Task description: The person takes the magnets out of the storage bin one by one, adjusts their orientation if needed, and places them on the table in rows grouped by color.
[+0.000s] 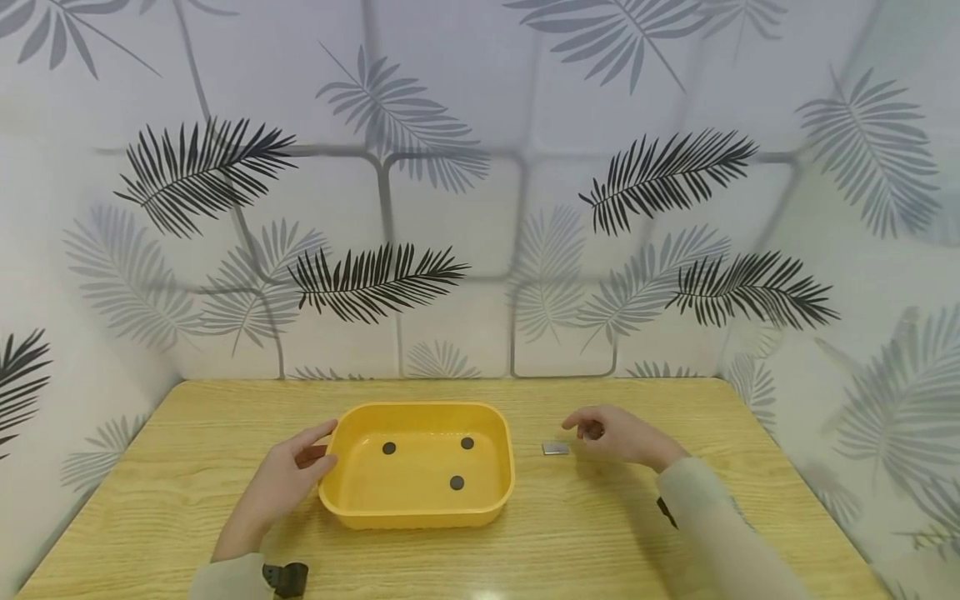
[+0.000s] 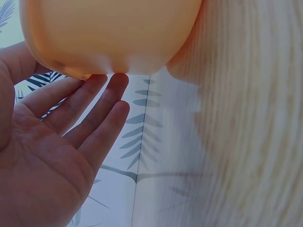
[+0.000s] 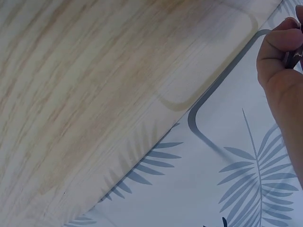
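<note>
Leaf-printed wall covering [image 1: 465, 208] behind a wood-grain table [image 1: 420, 567], its surface extending on both sides of one yellow tray [image 1: 408, 487], left of centre, well apart from the left and right edges. Three dark discs [image 1: 389, 448] lie in the tray, two far, one near right; one small silver piece [image 1: 555, 448] lies to its right. Two hands: left [image 1: 281, 483], fingers extended, touching the tray's left side; right [image 1: 626, 435], beside the silver piece, fingers curled around one small dark object [image 3: 293, 57].
</note>
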`<control>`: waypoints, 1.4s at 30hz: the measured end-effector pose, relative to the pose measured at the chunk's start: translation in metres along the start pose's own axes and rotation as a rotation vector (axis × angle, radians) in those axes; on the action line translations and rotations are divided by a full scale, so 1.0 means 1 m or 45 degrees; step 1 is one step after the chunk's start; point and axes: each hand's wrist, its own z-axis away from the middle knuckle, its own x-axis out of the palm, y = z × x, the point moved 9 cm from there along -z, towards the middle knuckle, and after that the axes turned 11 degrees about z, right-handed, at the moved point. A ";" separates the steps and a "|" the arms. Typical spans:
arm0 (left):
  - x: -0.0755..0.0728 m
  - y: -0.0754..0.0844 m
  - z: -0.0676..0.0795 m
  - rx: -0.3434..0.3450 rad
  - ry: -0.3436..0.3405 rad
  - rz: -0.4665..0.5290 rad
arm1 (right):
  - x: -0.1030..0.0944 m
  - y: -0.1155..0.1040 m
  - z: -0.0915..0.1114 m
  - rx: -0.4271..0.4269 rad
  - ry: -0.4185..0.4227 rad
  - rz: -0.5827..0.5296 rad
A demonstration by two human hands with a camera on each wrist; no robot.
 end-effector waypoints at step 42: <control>0.001 0.001 0.002 -0.029 -0.010 0.006 | -0.005 0.048 0.033 0.020 0.205 0.193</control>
